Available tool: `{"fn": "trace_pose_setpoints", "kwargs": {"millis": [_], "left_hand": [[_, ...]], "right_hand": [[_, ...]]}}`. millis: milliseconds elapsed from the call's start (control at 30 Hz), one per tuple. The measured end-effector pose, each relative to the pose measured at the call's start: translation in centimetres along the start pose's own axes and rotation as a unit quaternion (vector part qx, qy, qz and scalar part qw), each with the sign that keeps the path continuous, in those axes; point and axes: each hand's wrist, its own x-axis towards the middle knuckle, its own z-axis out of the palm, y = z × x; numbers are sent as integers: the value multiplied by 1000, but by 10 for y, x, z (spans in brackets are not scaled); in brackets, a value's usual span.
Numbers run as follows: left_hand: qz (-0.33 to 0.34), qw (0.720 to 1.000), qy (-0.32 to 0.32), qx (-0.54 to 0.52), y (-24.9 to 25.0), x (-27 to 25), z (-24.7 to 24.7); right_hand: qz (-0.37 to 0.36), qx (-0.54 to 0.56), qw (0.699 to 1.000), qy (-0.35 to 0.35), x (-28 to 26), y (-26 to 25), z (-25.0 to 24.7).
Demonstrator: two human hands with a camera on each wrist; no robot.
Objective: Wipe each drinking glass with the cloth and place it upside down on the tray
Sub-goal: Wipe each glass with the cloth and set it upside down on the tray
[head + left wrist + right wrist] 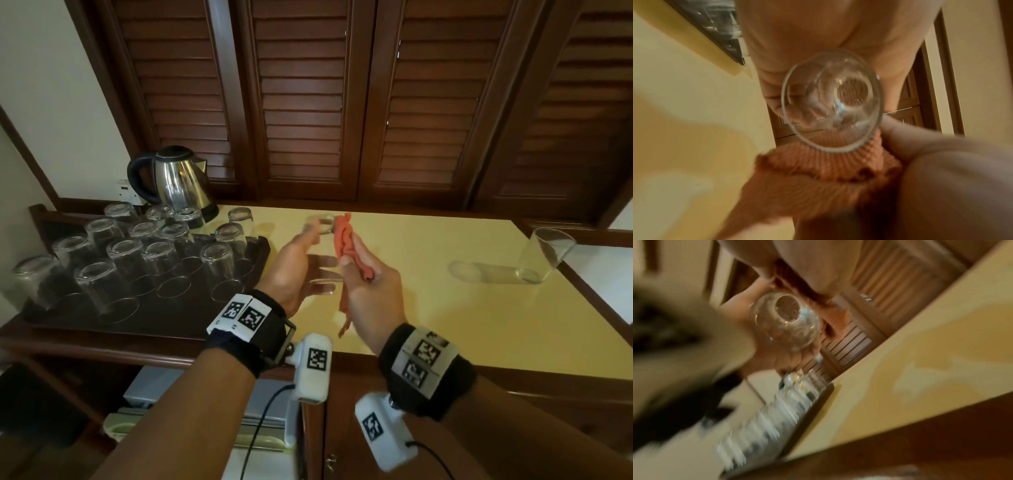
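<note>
We have our left hand (291, 270) up over the yellow counter (428, 308), fingers curled round a clear drinking glass (320, 253) held on its side, base pointing away from us and the open rim toward the wrist. The left wrist view looks straight into that glass (831, 100), fingers showing through the wall on the far side. Our right hand (370, 291) sits just beside it, thumb and fingers pinching a bunched orange cloth (346, 240); the cloth rises above the fist against the side of the glass and a tail of it hangs down below the hand. From the left wrist the cloth (818, 170) presses against the rim from underneath. The right wrist view is badly smeared, but the glass (785, 321) and a strip of cloth (830, 313) beside it are there.

Over on the left, the dark tray (205, 308) carries a crowd of tumblers standing mouth down, in rough rows; one of the nearest is this inverted glass (219, 270) at the tray's right edge. One more inverted tumbler (239, 219) stands at the back; we cannot tell whether it is on the tray or just off it. Behind the tray stands a steel kettle (178, 178) with a black handle. Far to the right, well apart from our hands, a lone glass (544, 255) stands mouth up near the counter's edge. Dark louvred doors (301, 102) fill the wall behind.
</note>
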Motion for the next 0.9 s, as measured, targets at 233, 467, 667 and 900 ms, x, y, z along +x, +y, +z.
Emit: {"fn": "trace_pose_setpoints", "kwargs": {"millis": [233, 467, 667, 900], "left_hand": [[24, 998, 59, -26, -1, -1, 4], [78, 993, 78, -42, -3, -3, 3], [57, 998, 27, 16, -6, -8, 5], [18, 1000, 2, 22, -2, -5, 6]], "right_hand": [[-19, -31, 999, -12, -6, -5, 4], [-18, 15, 1000, -19, -5, -11, 5], [28, 67, 997, 32, 3, -12, -2], [39, 54, 996, 57, 5, -11, -3]]}}
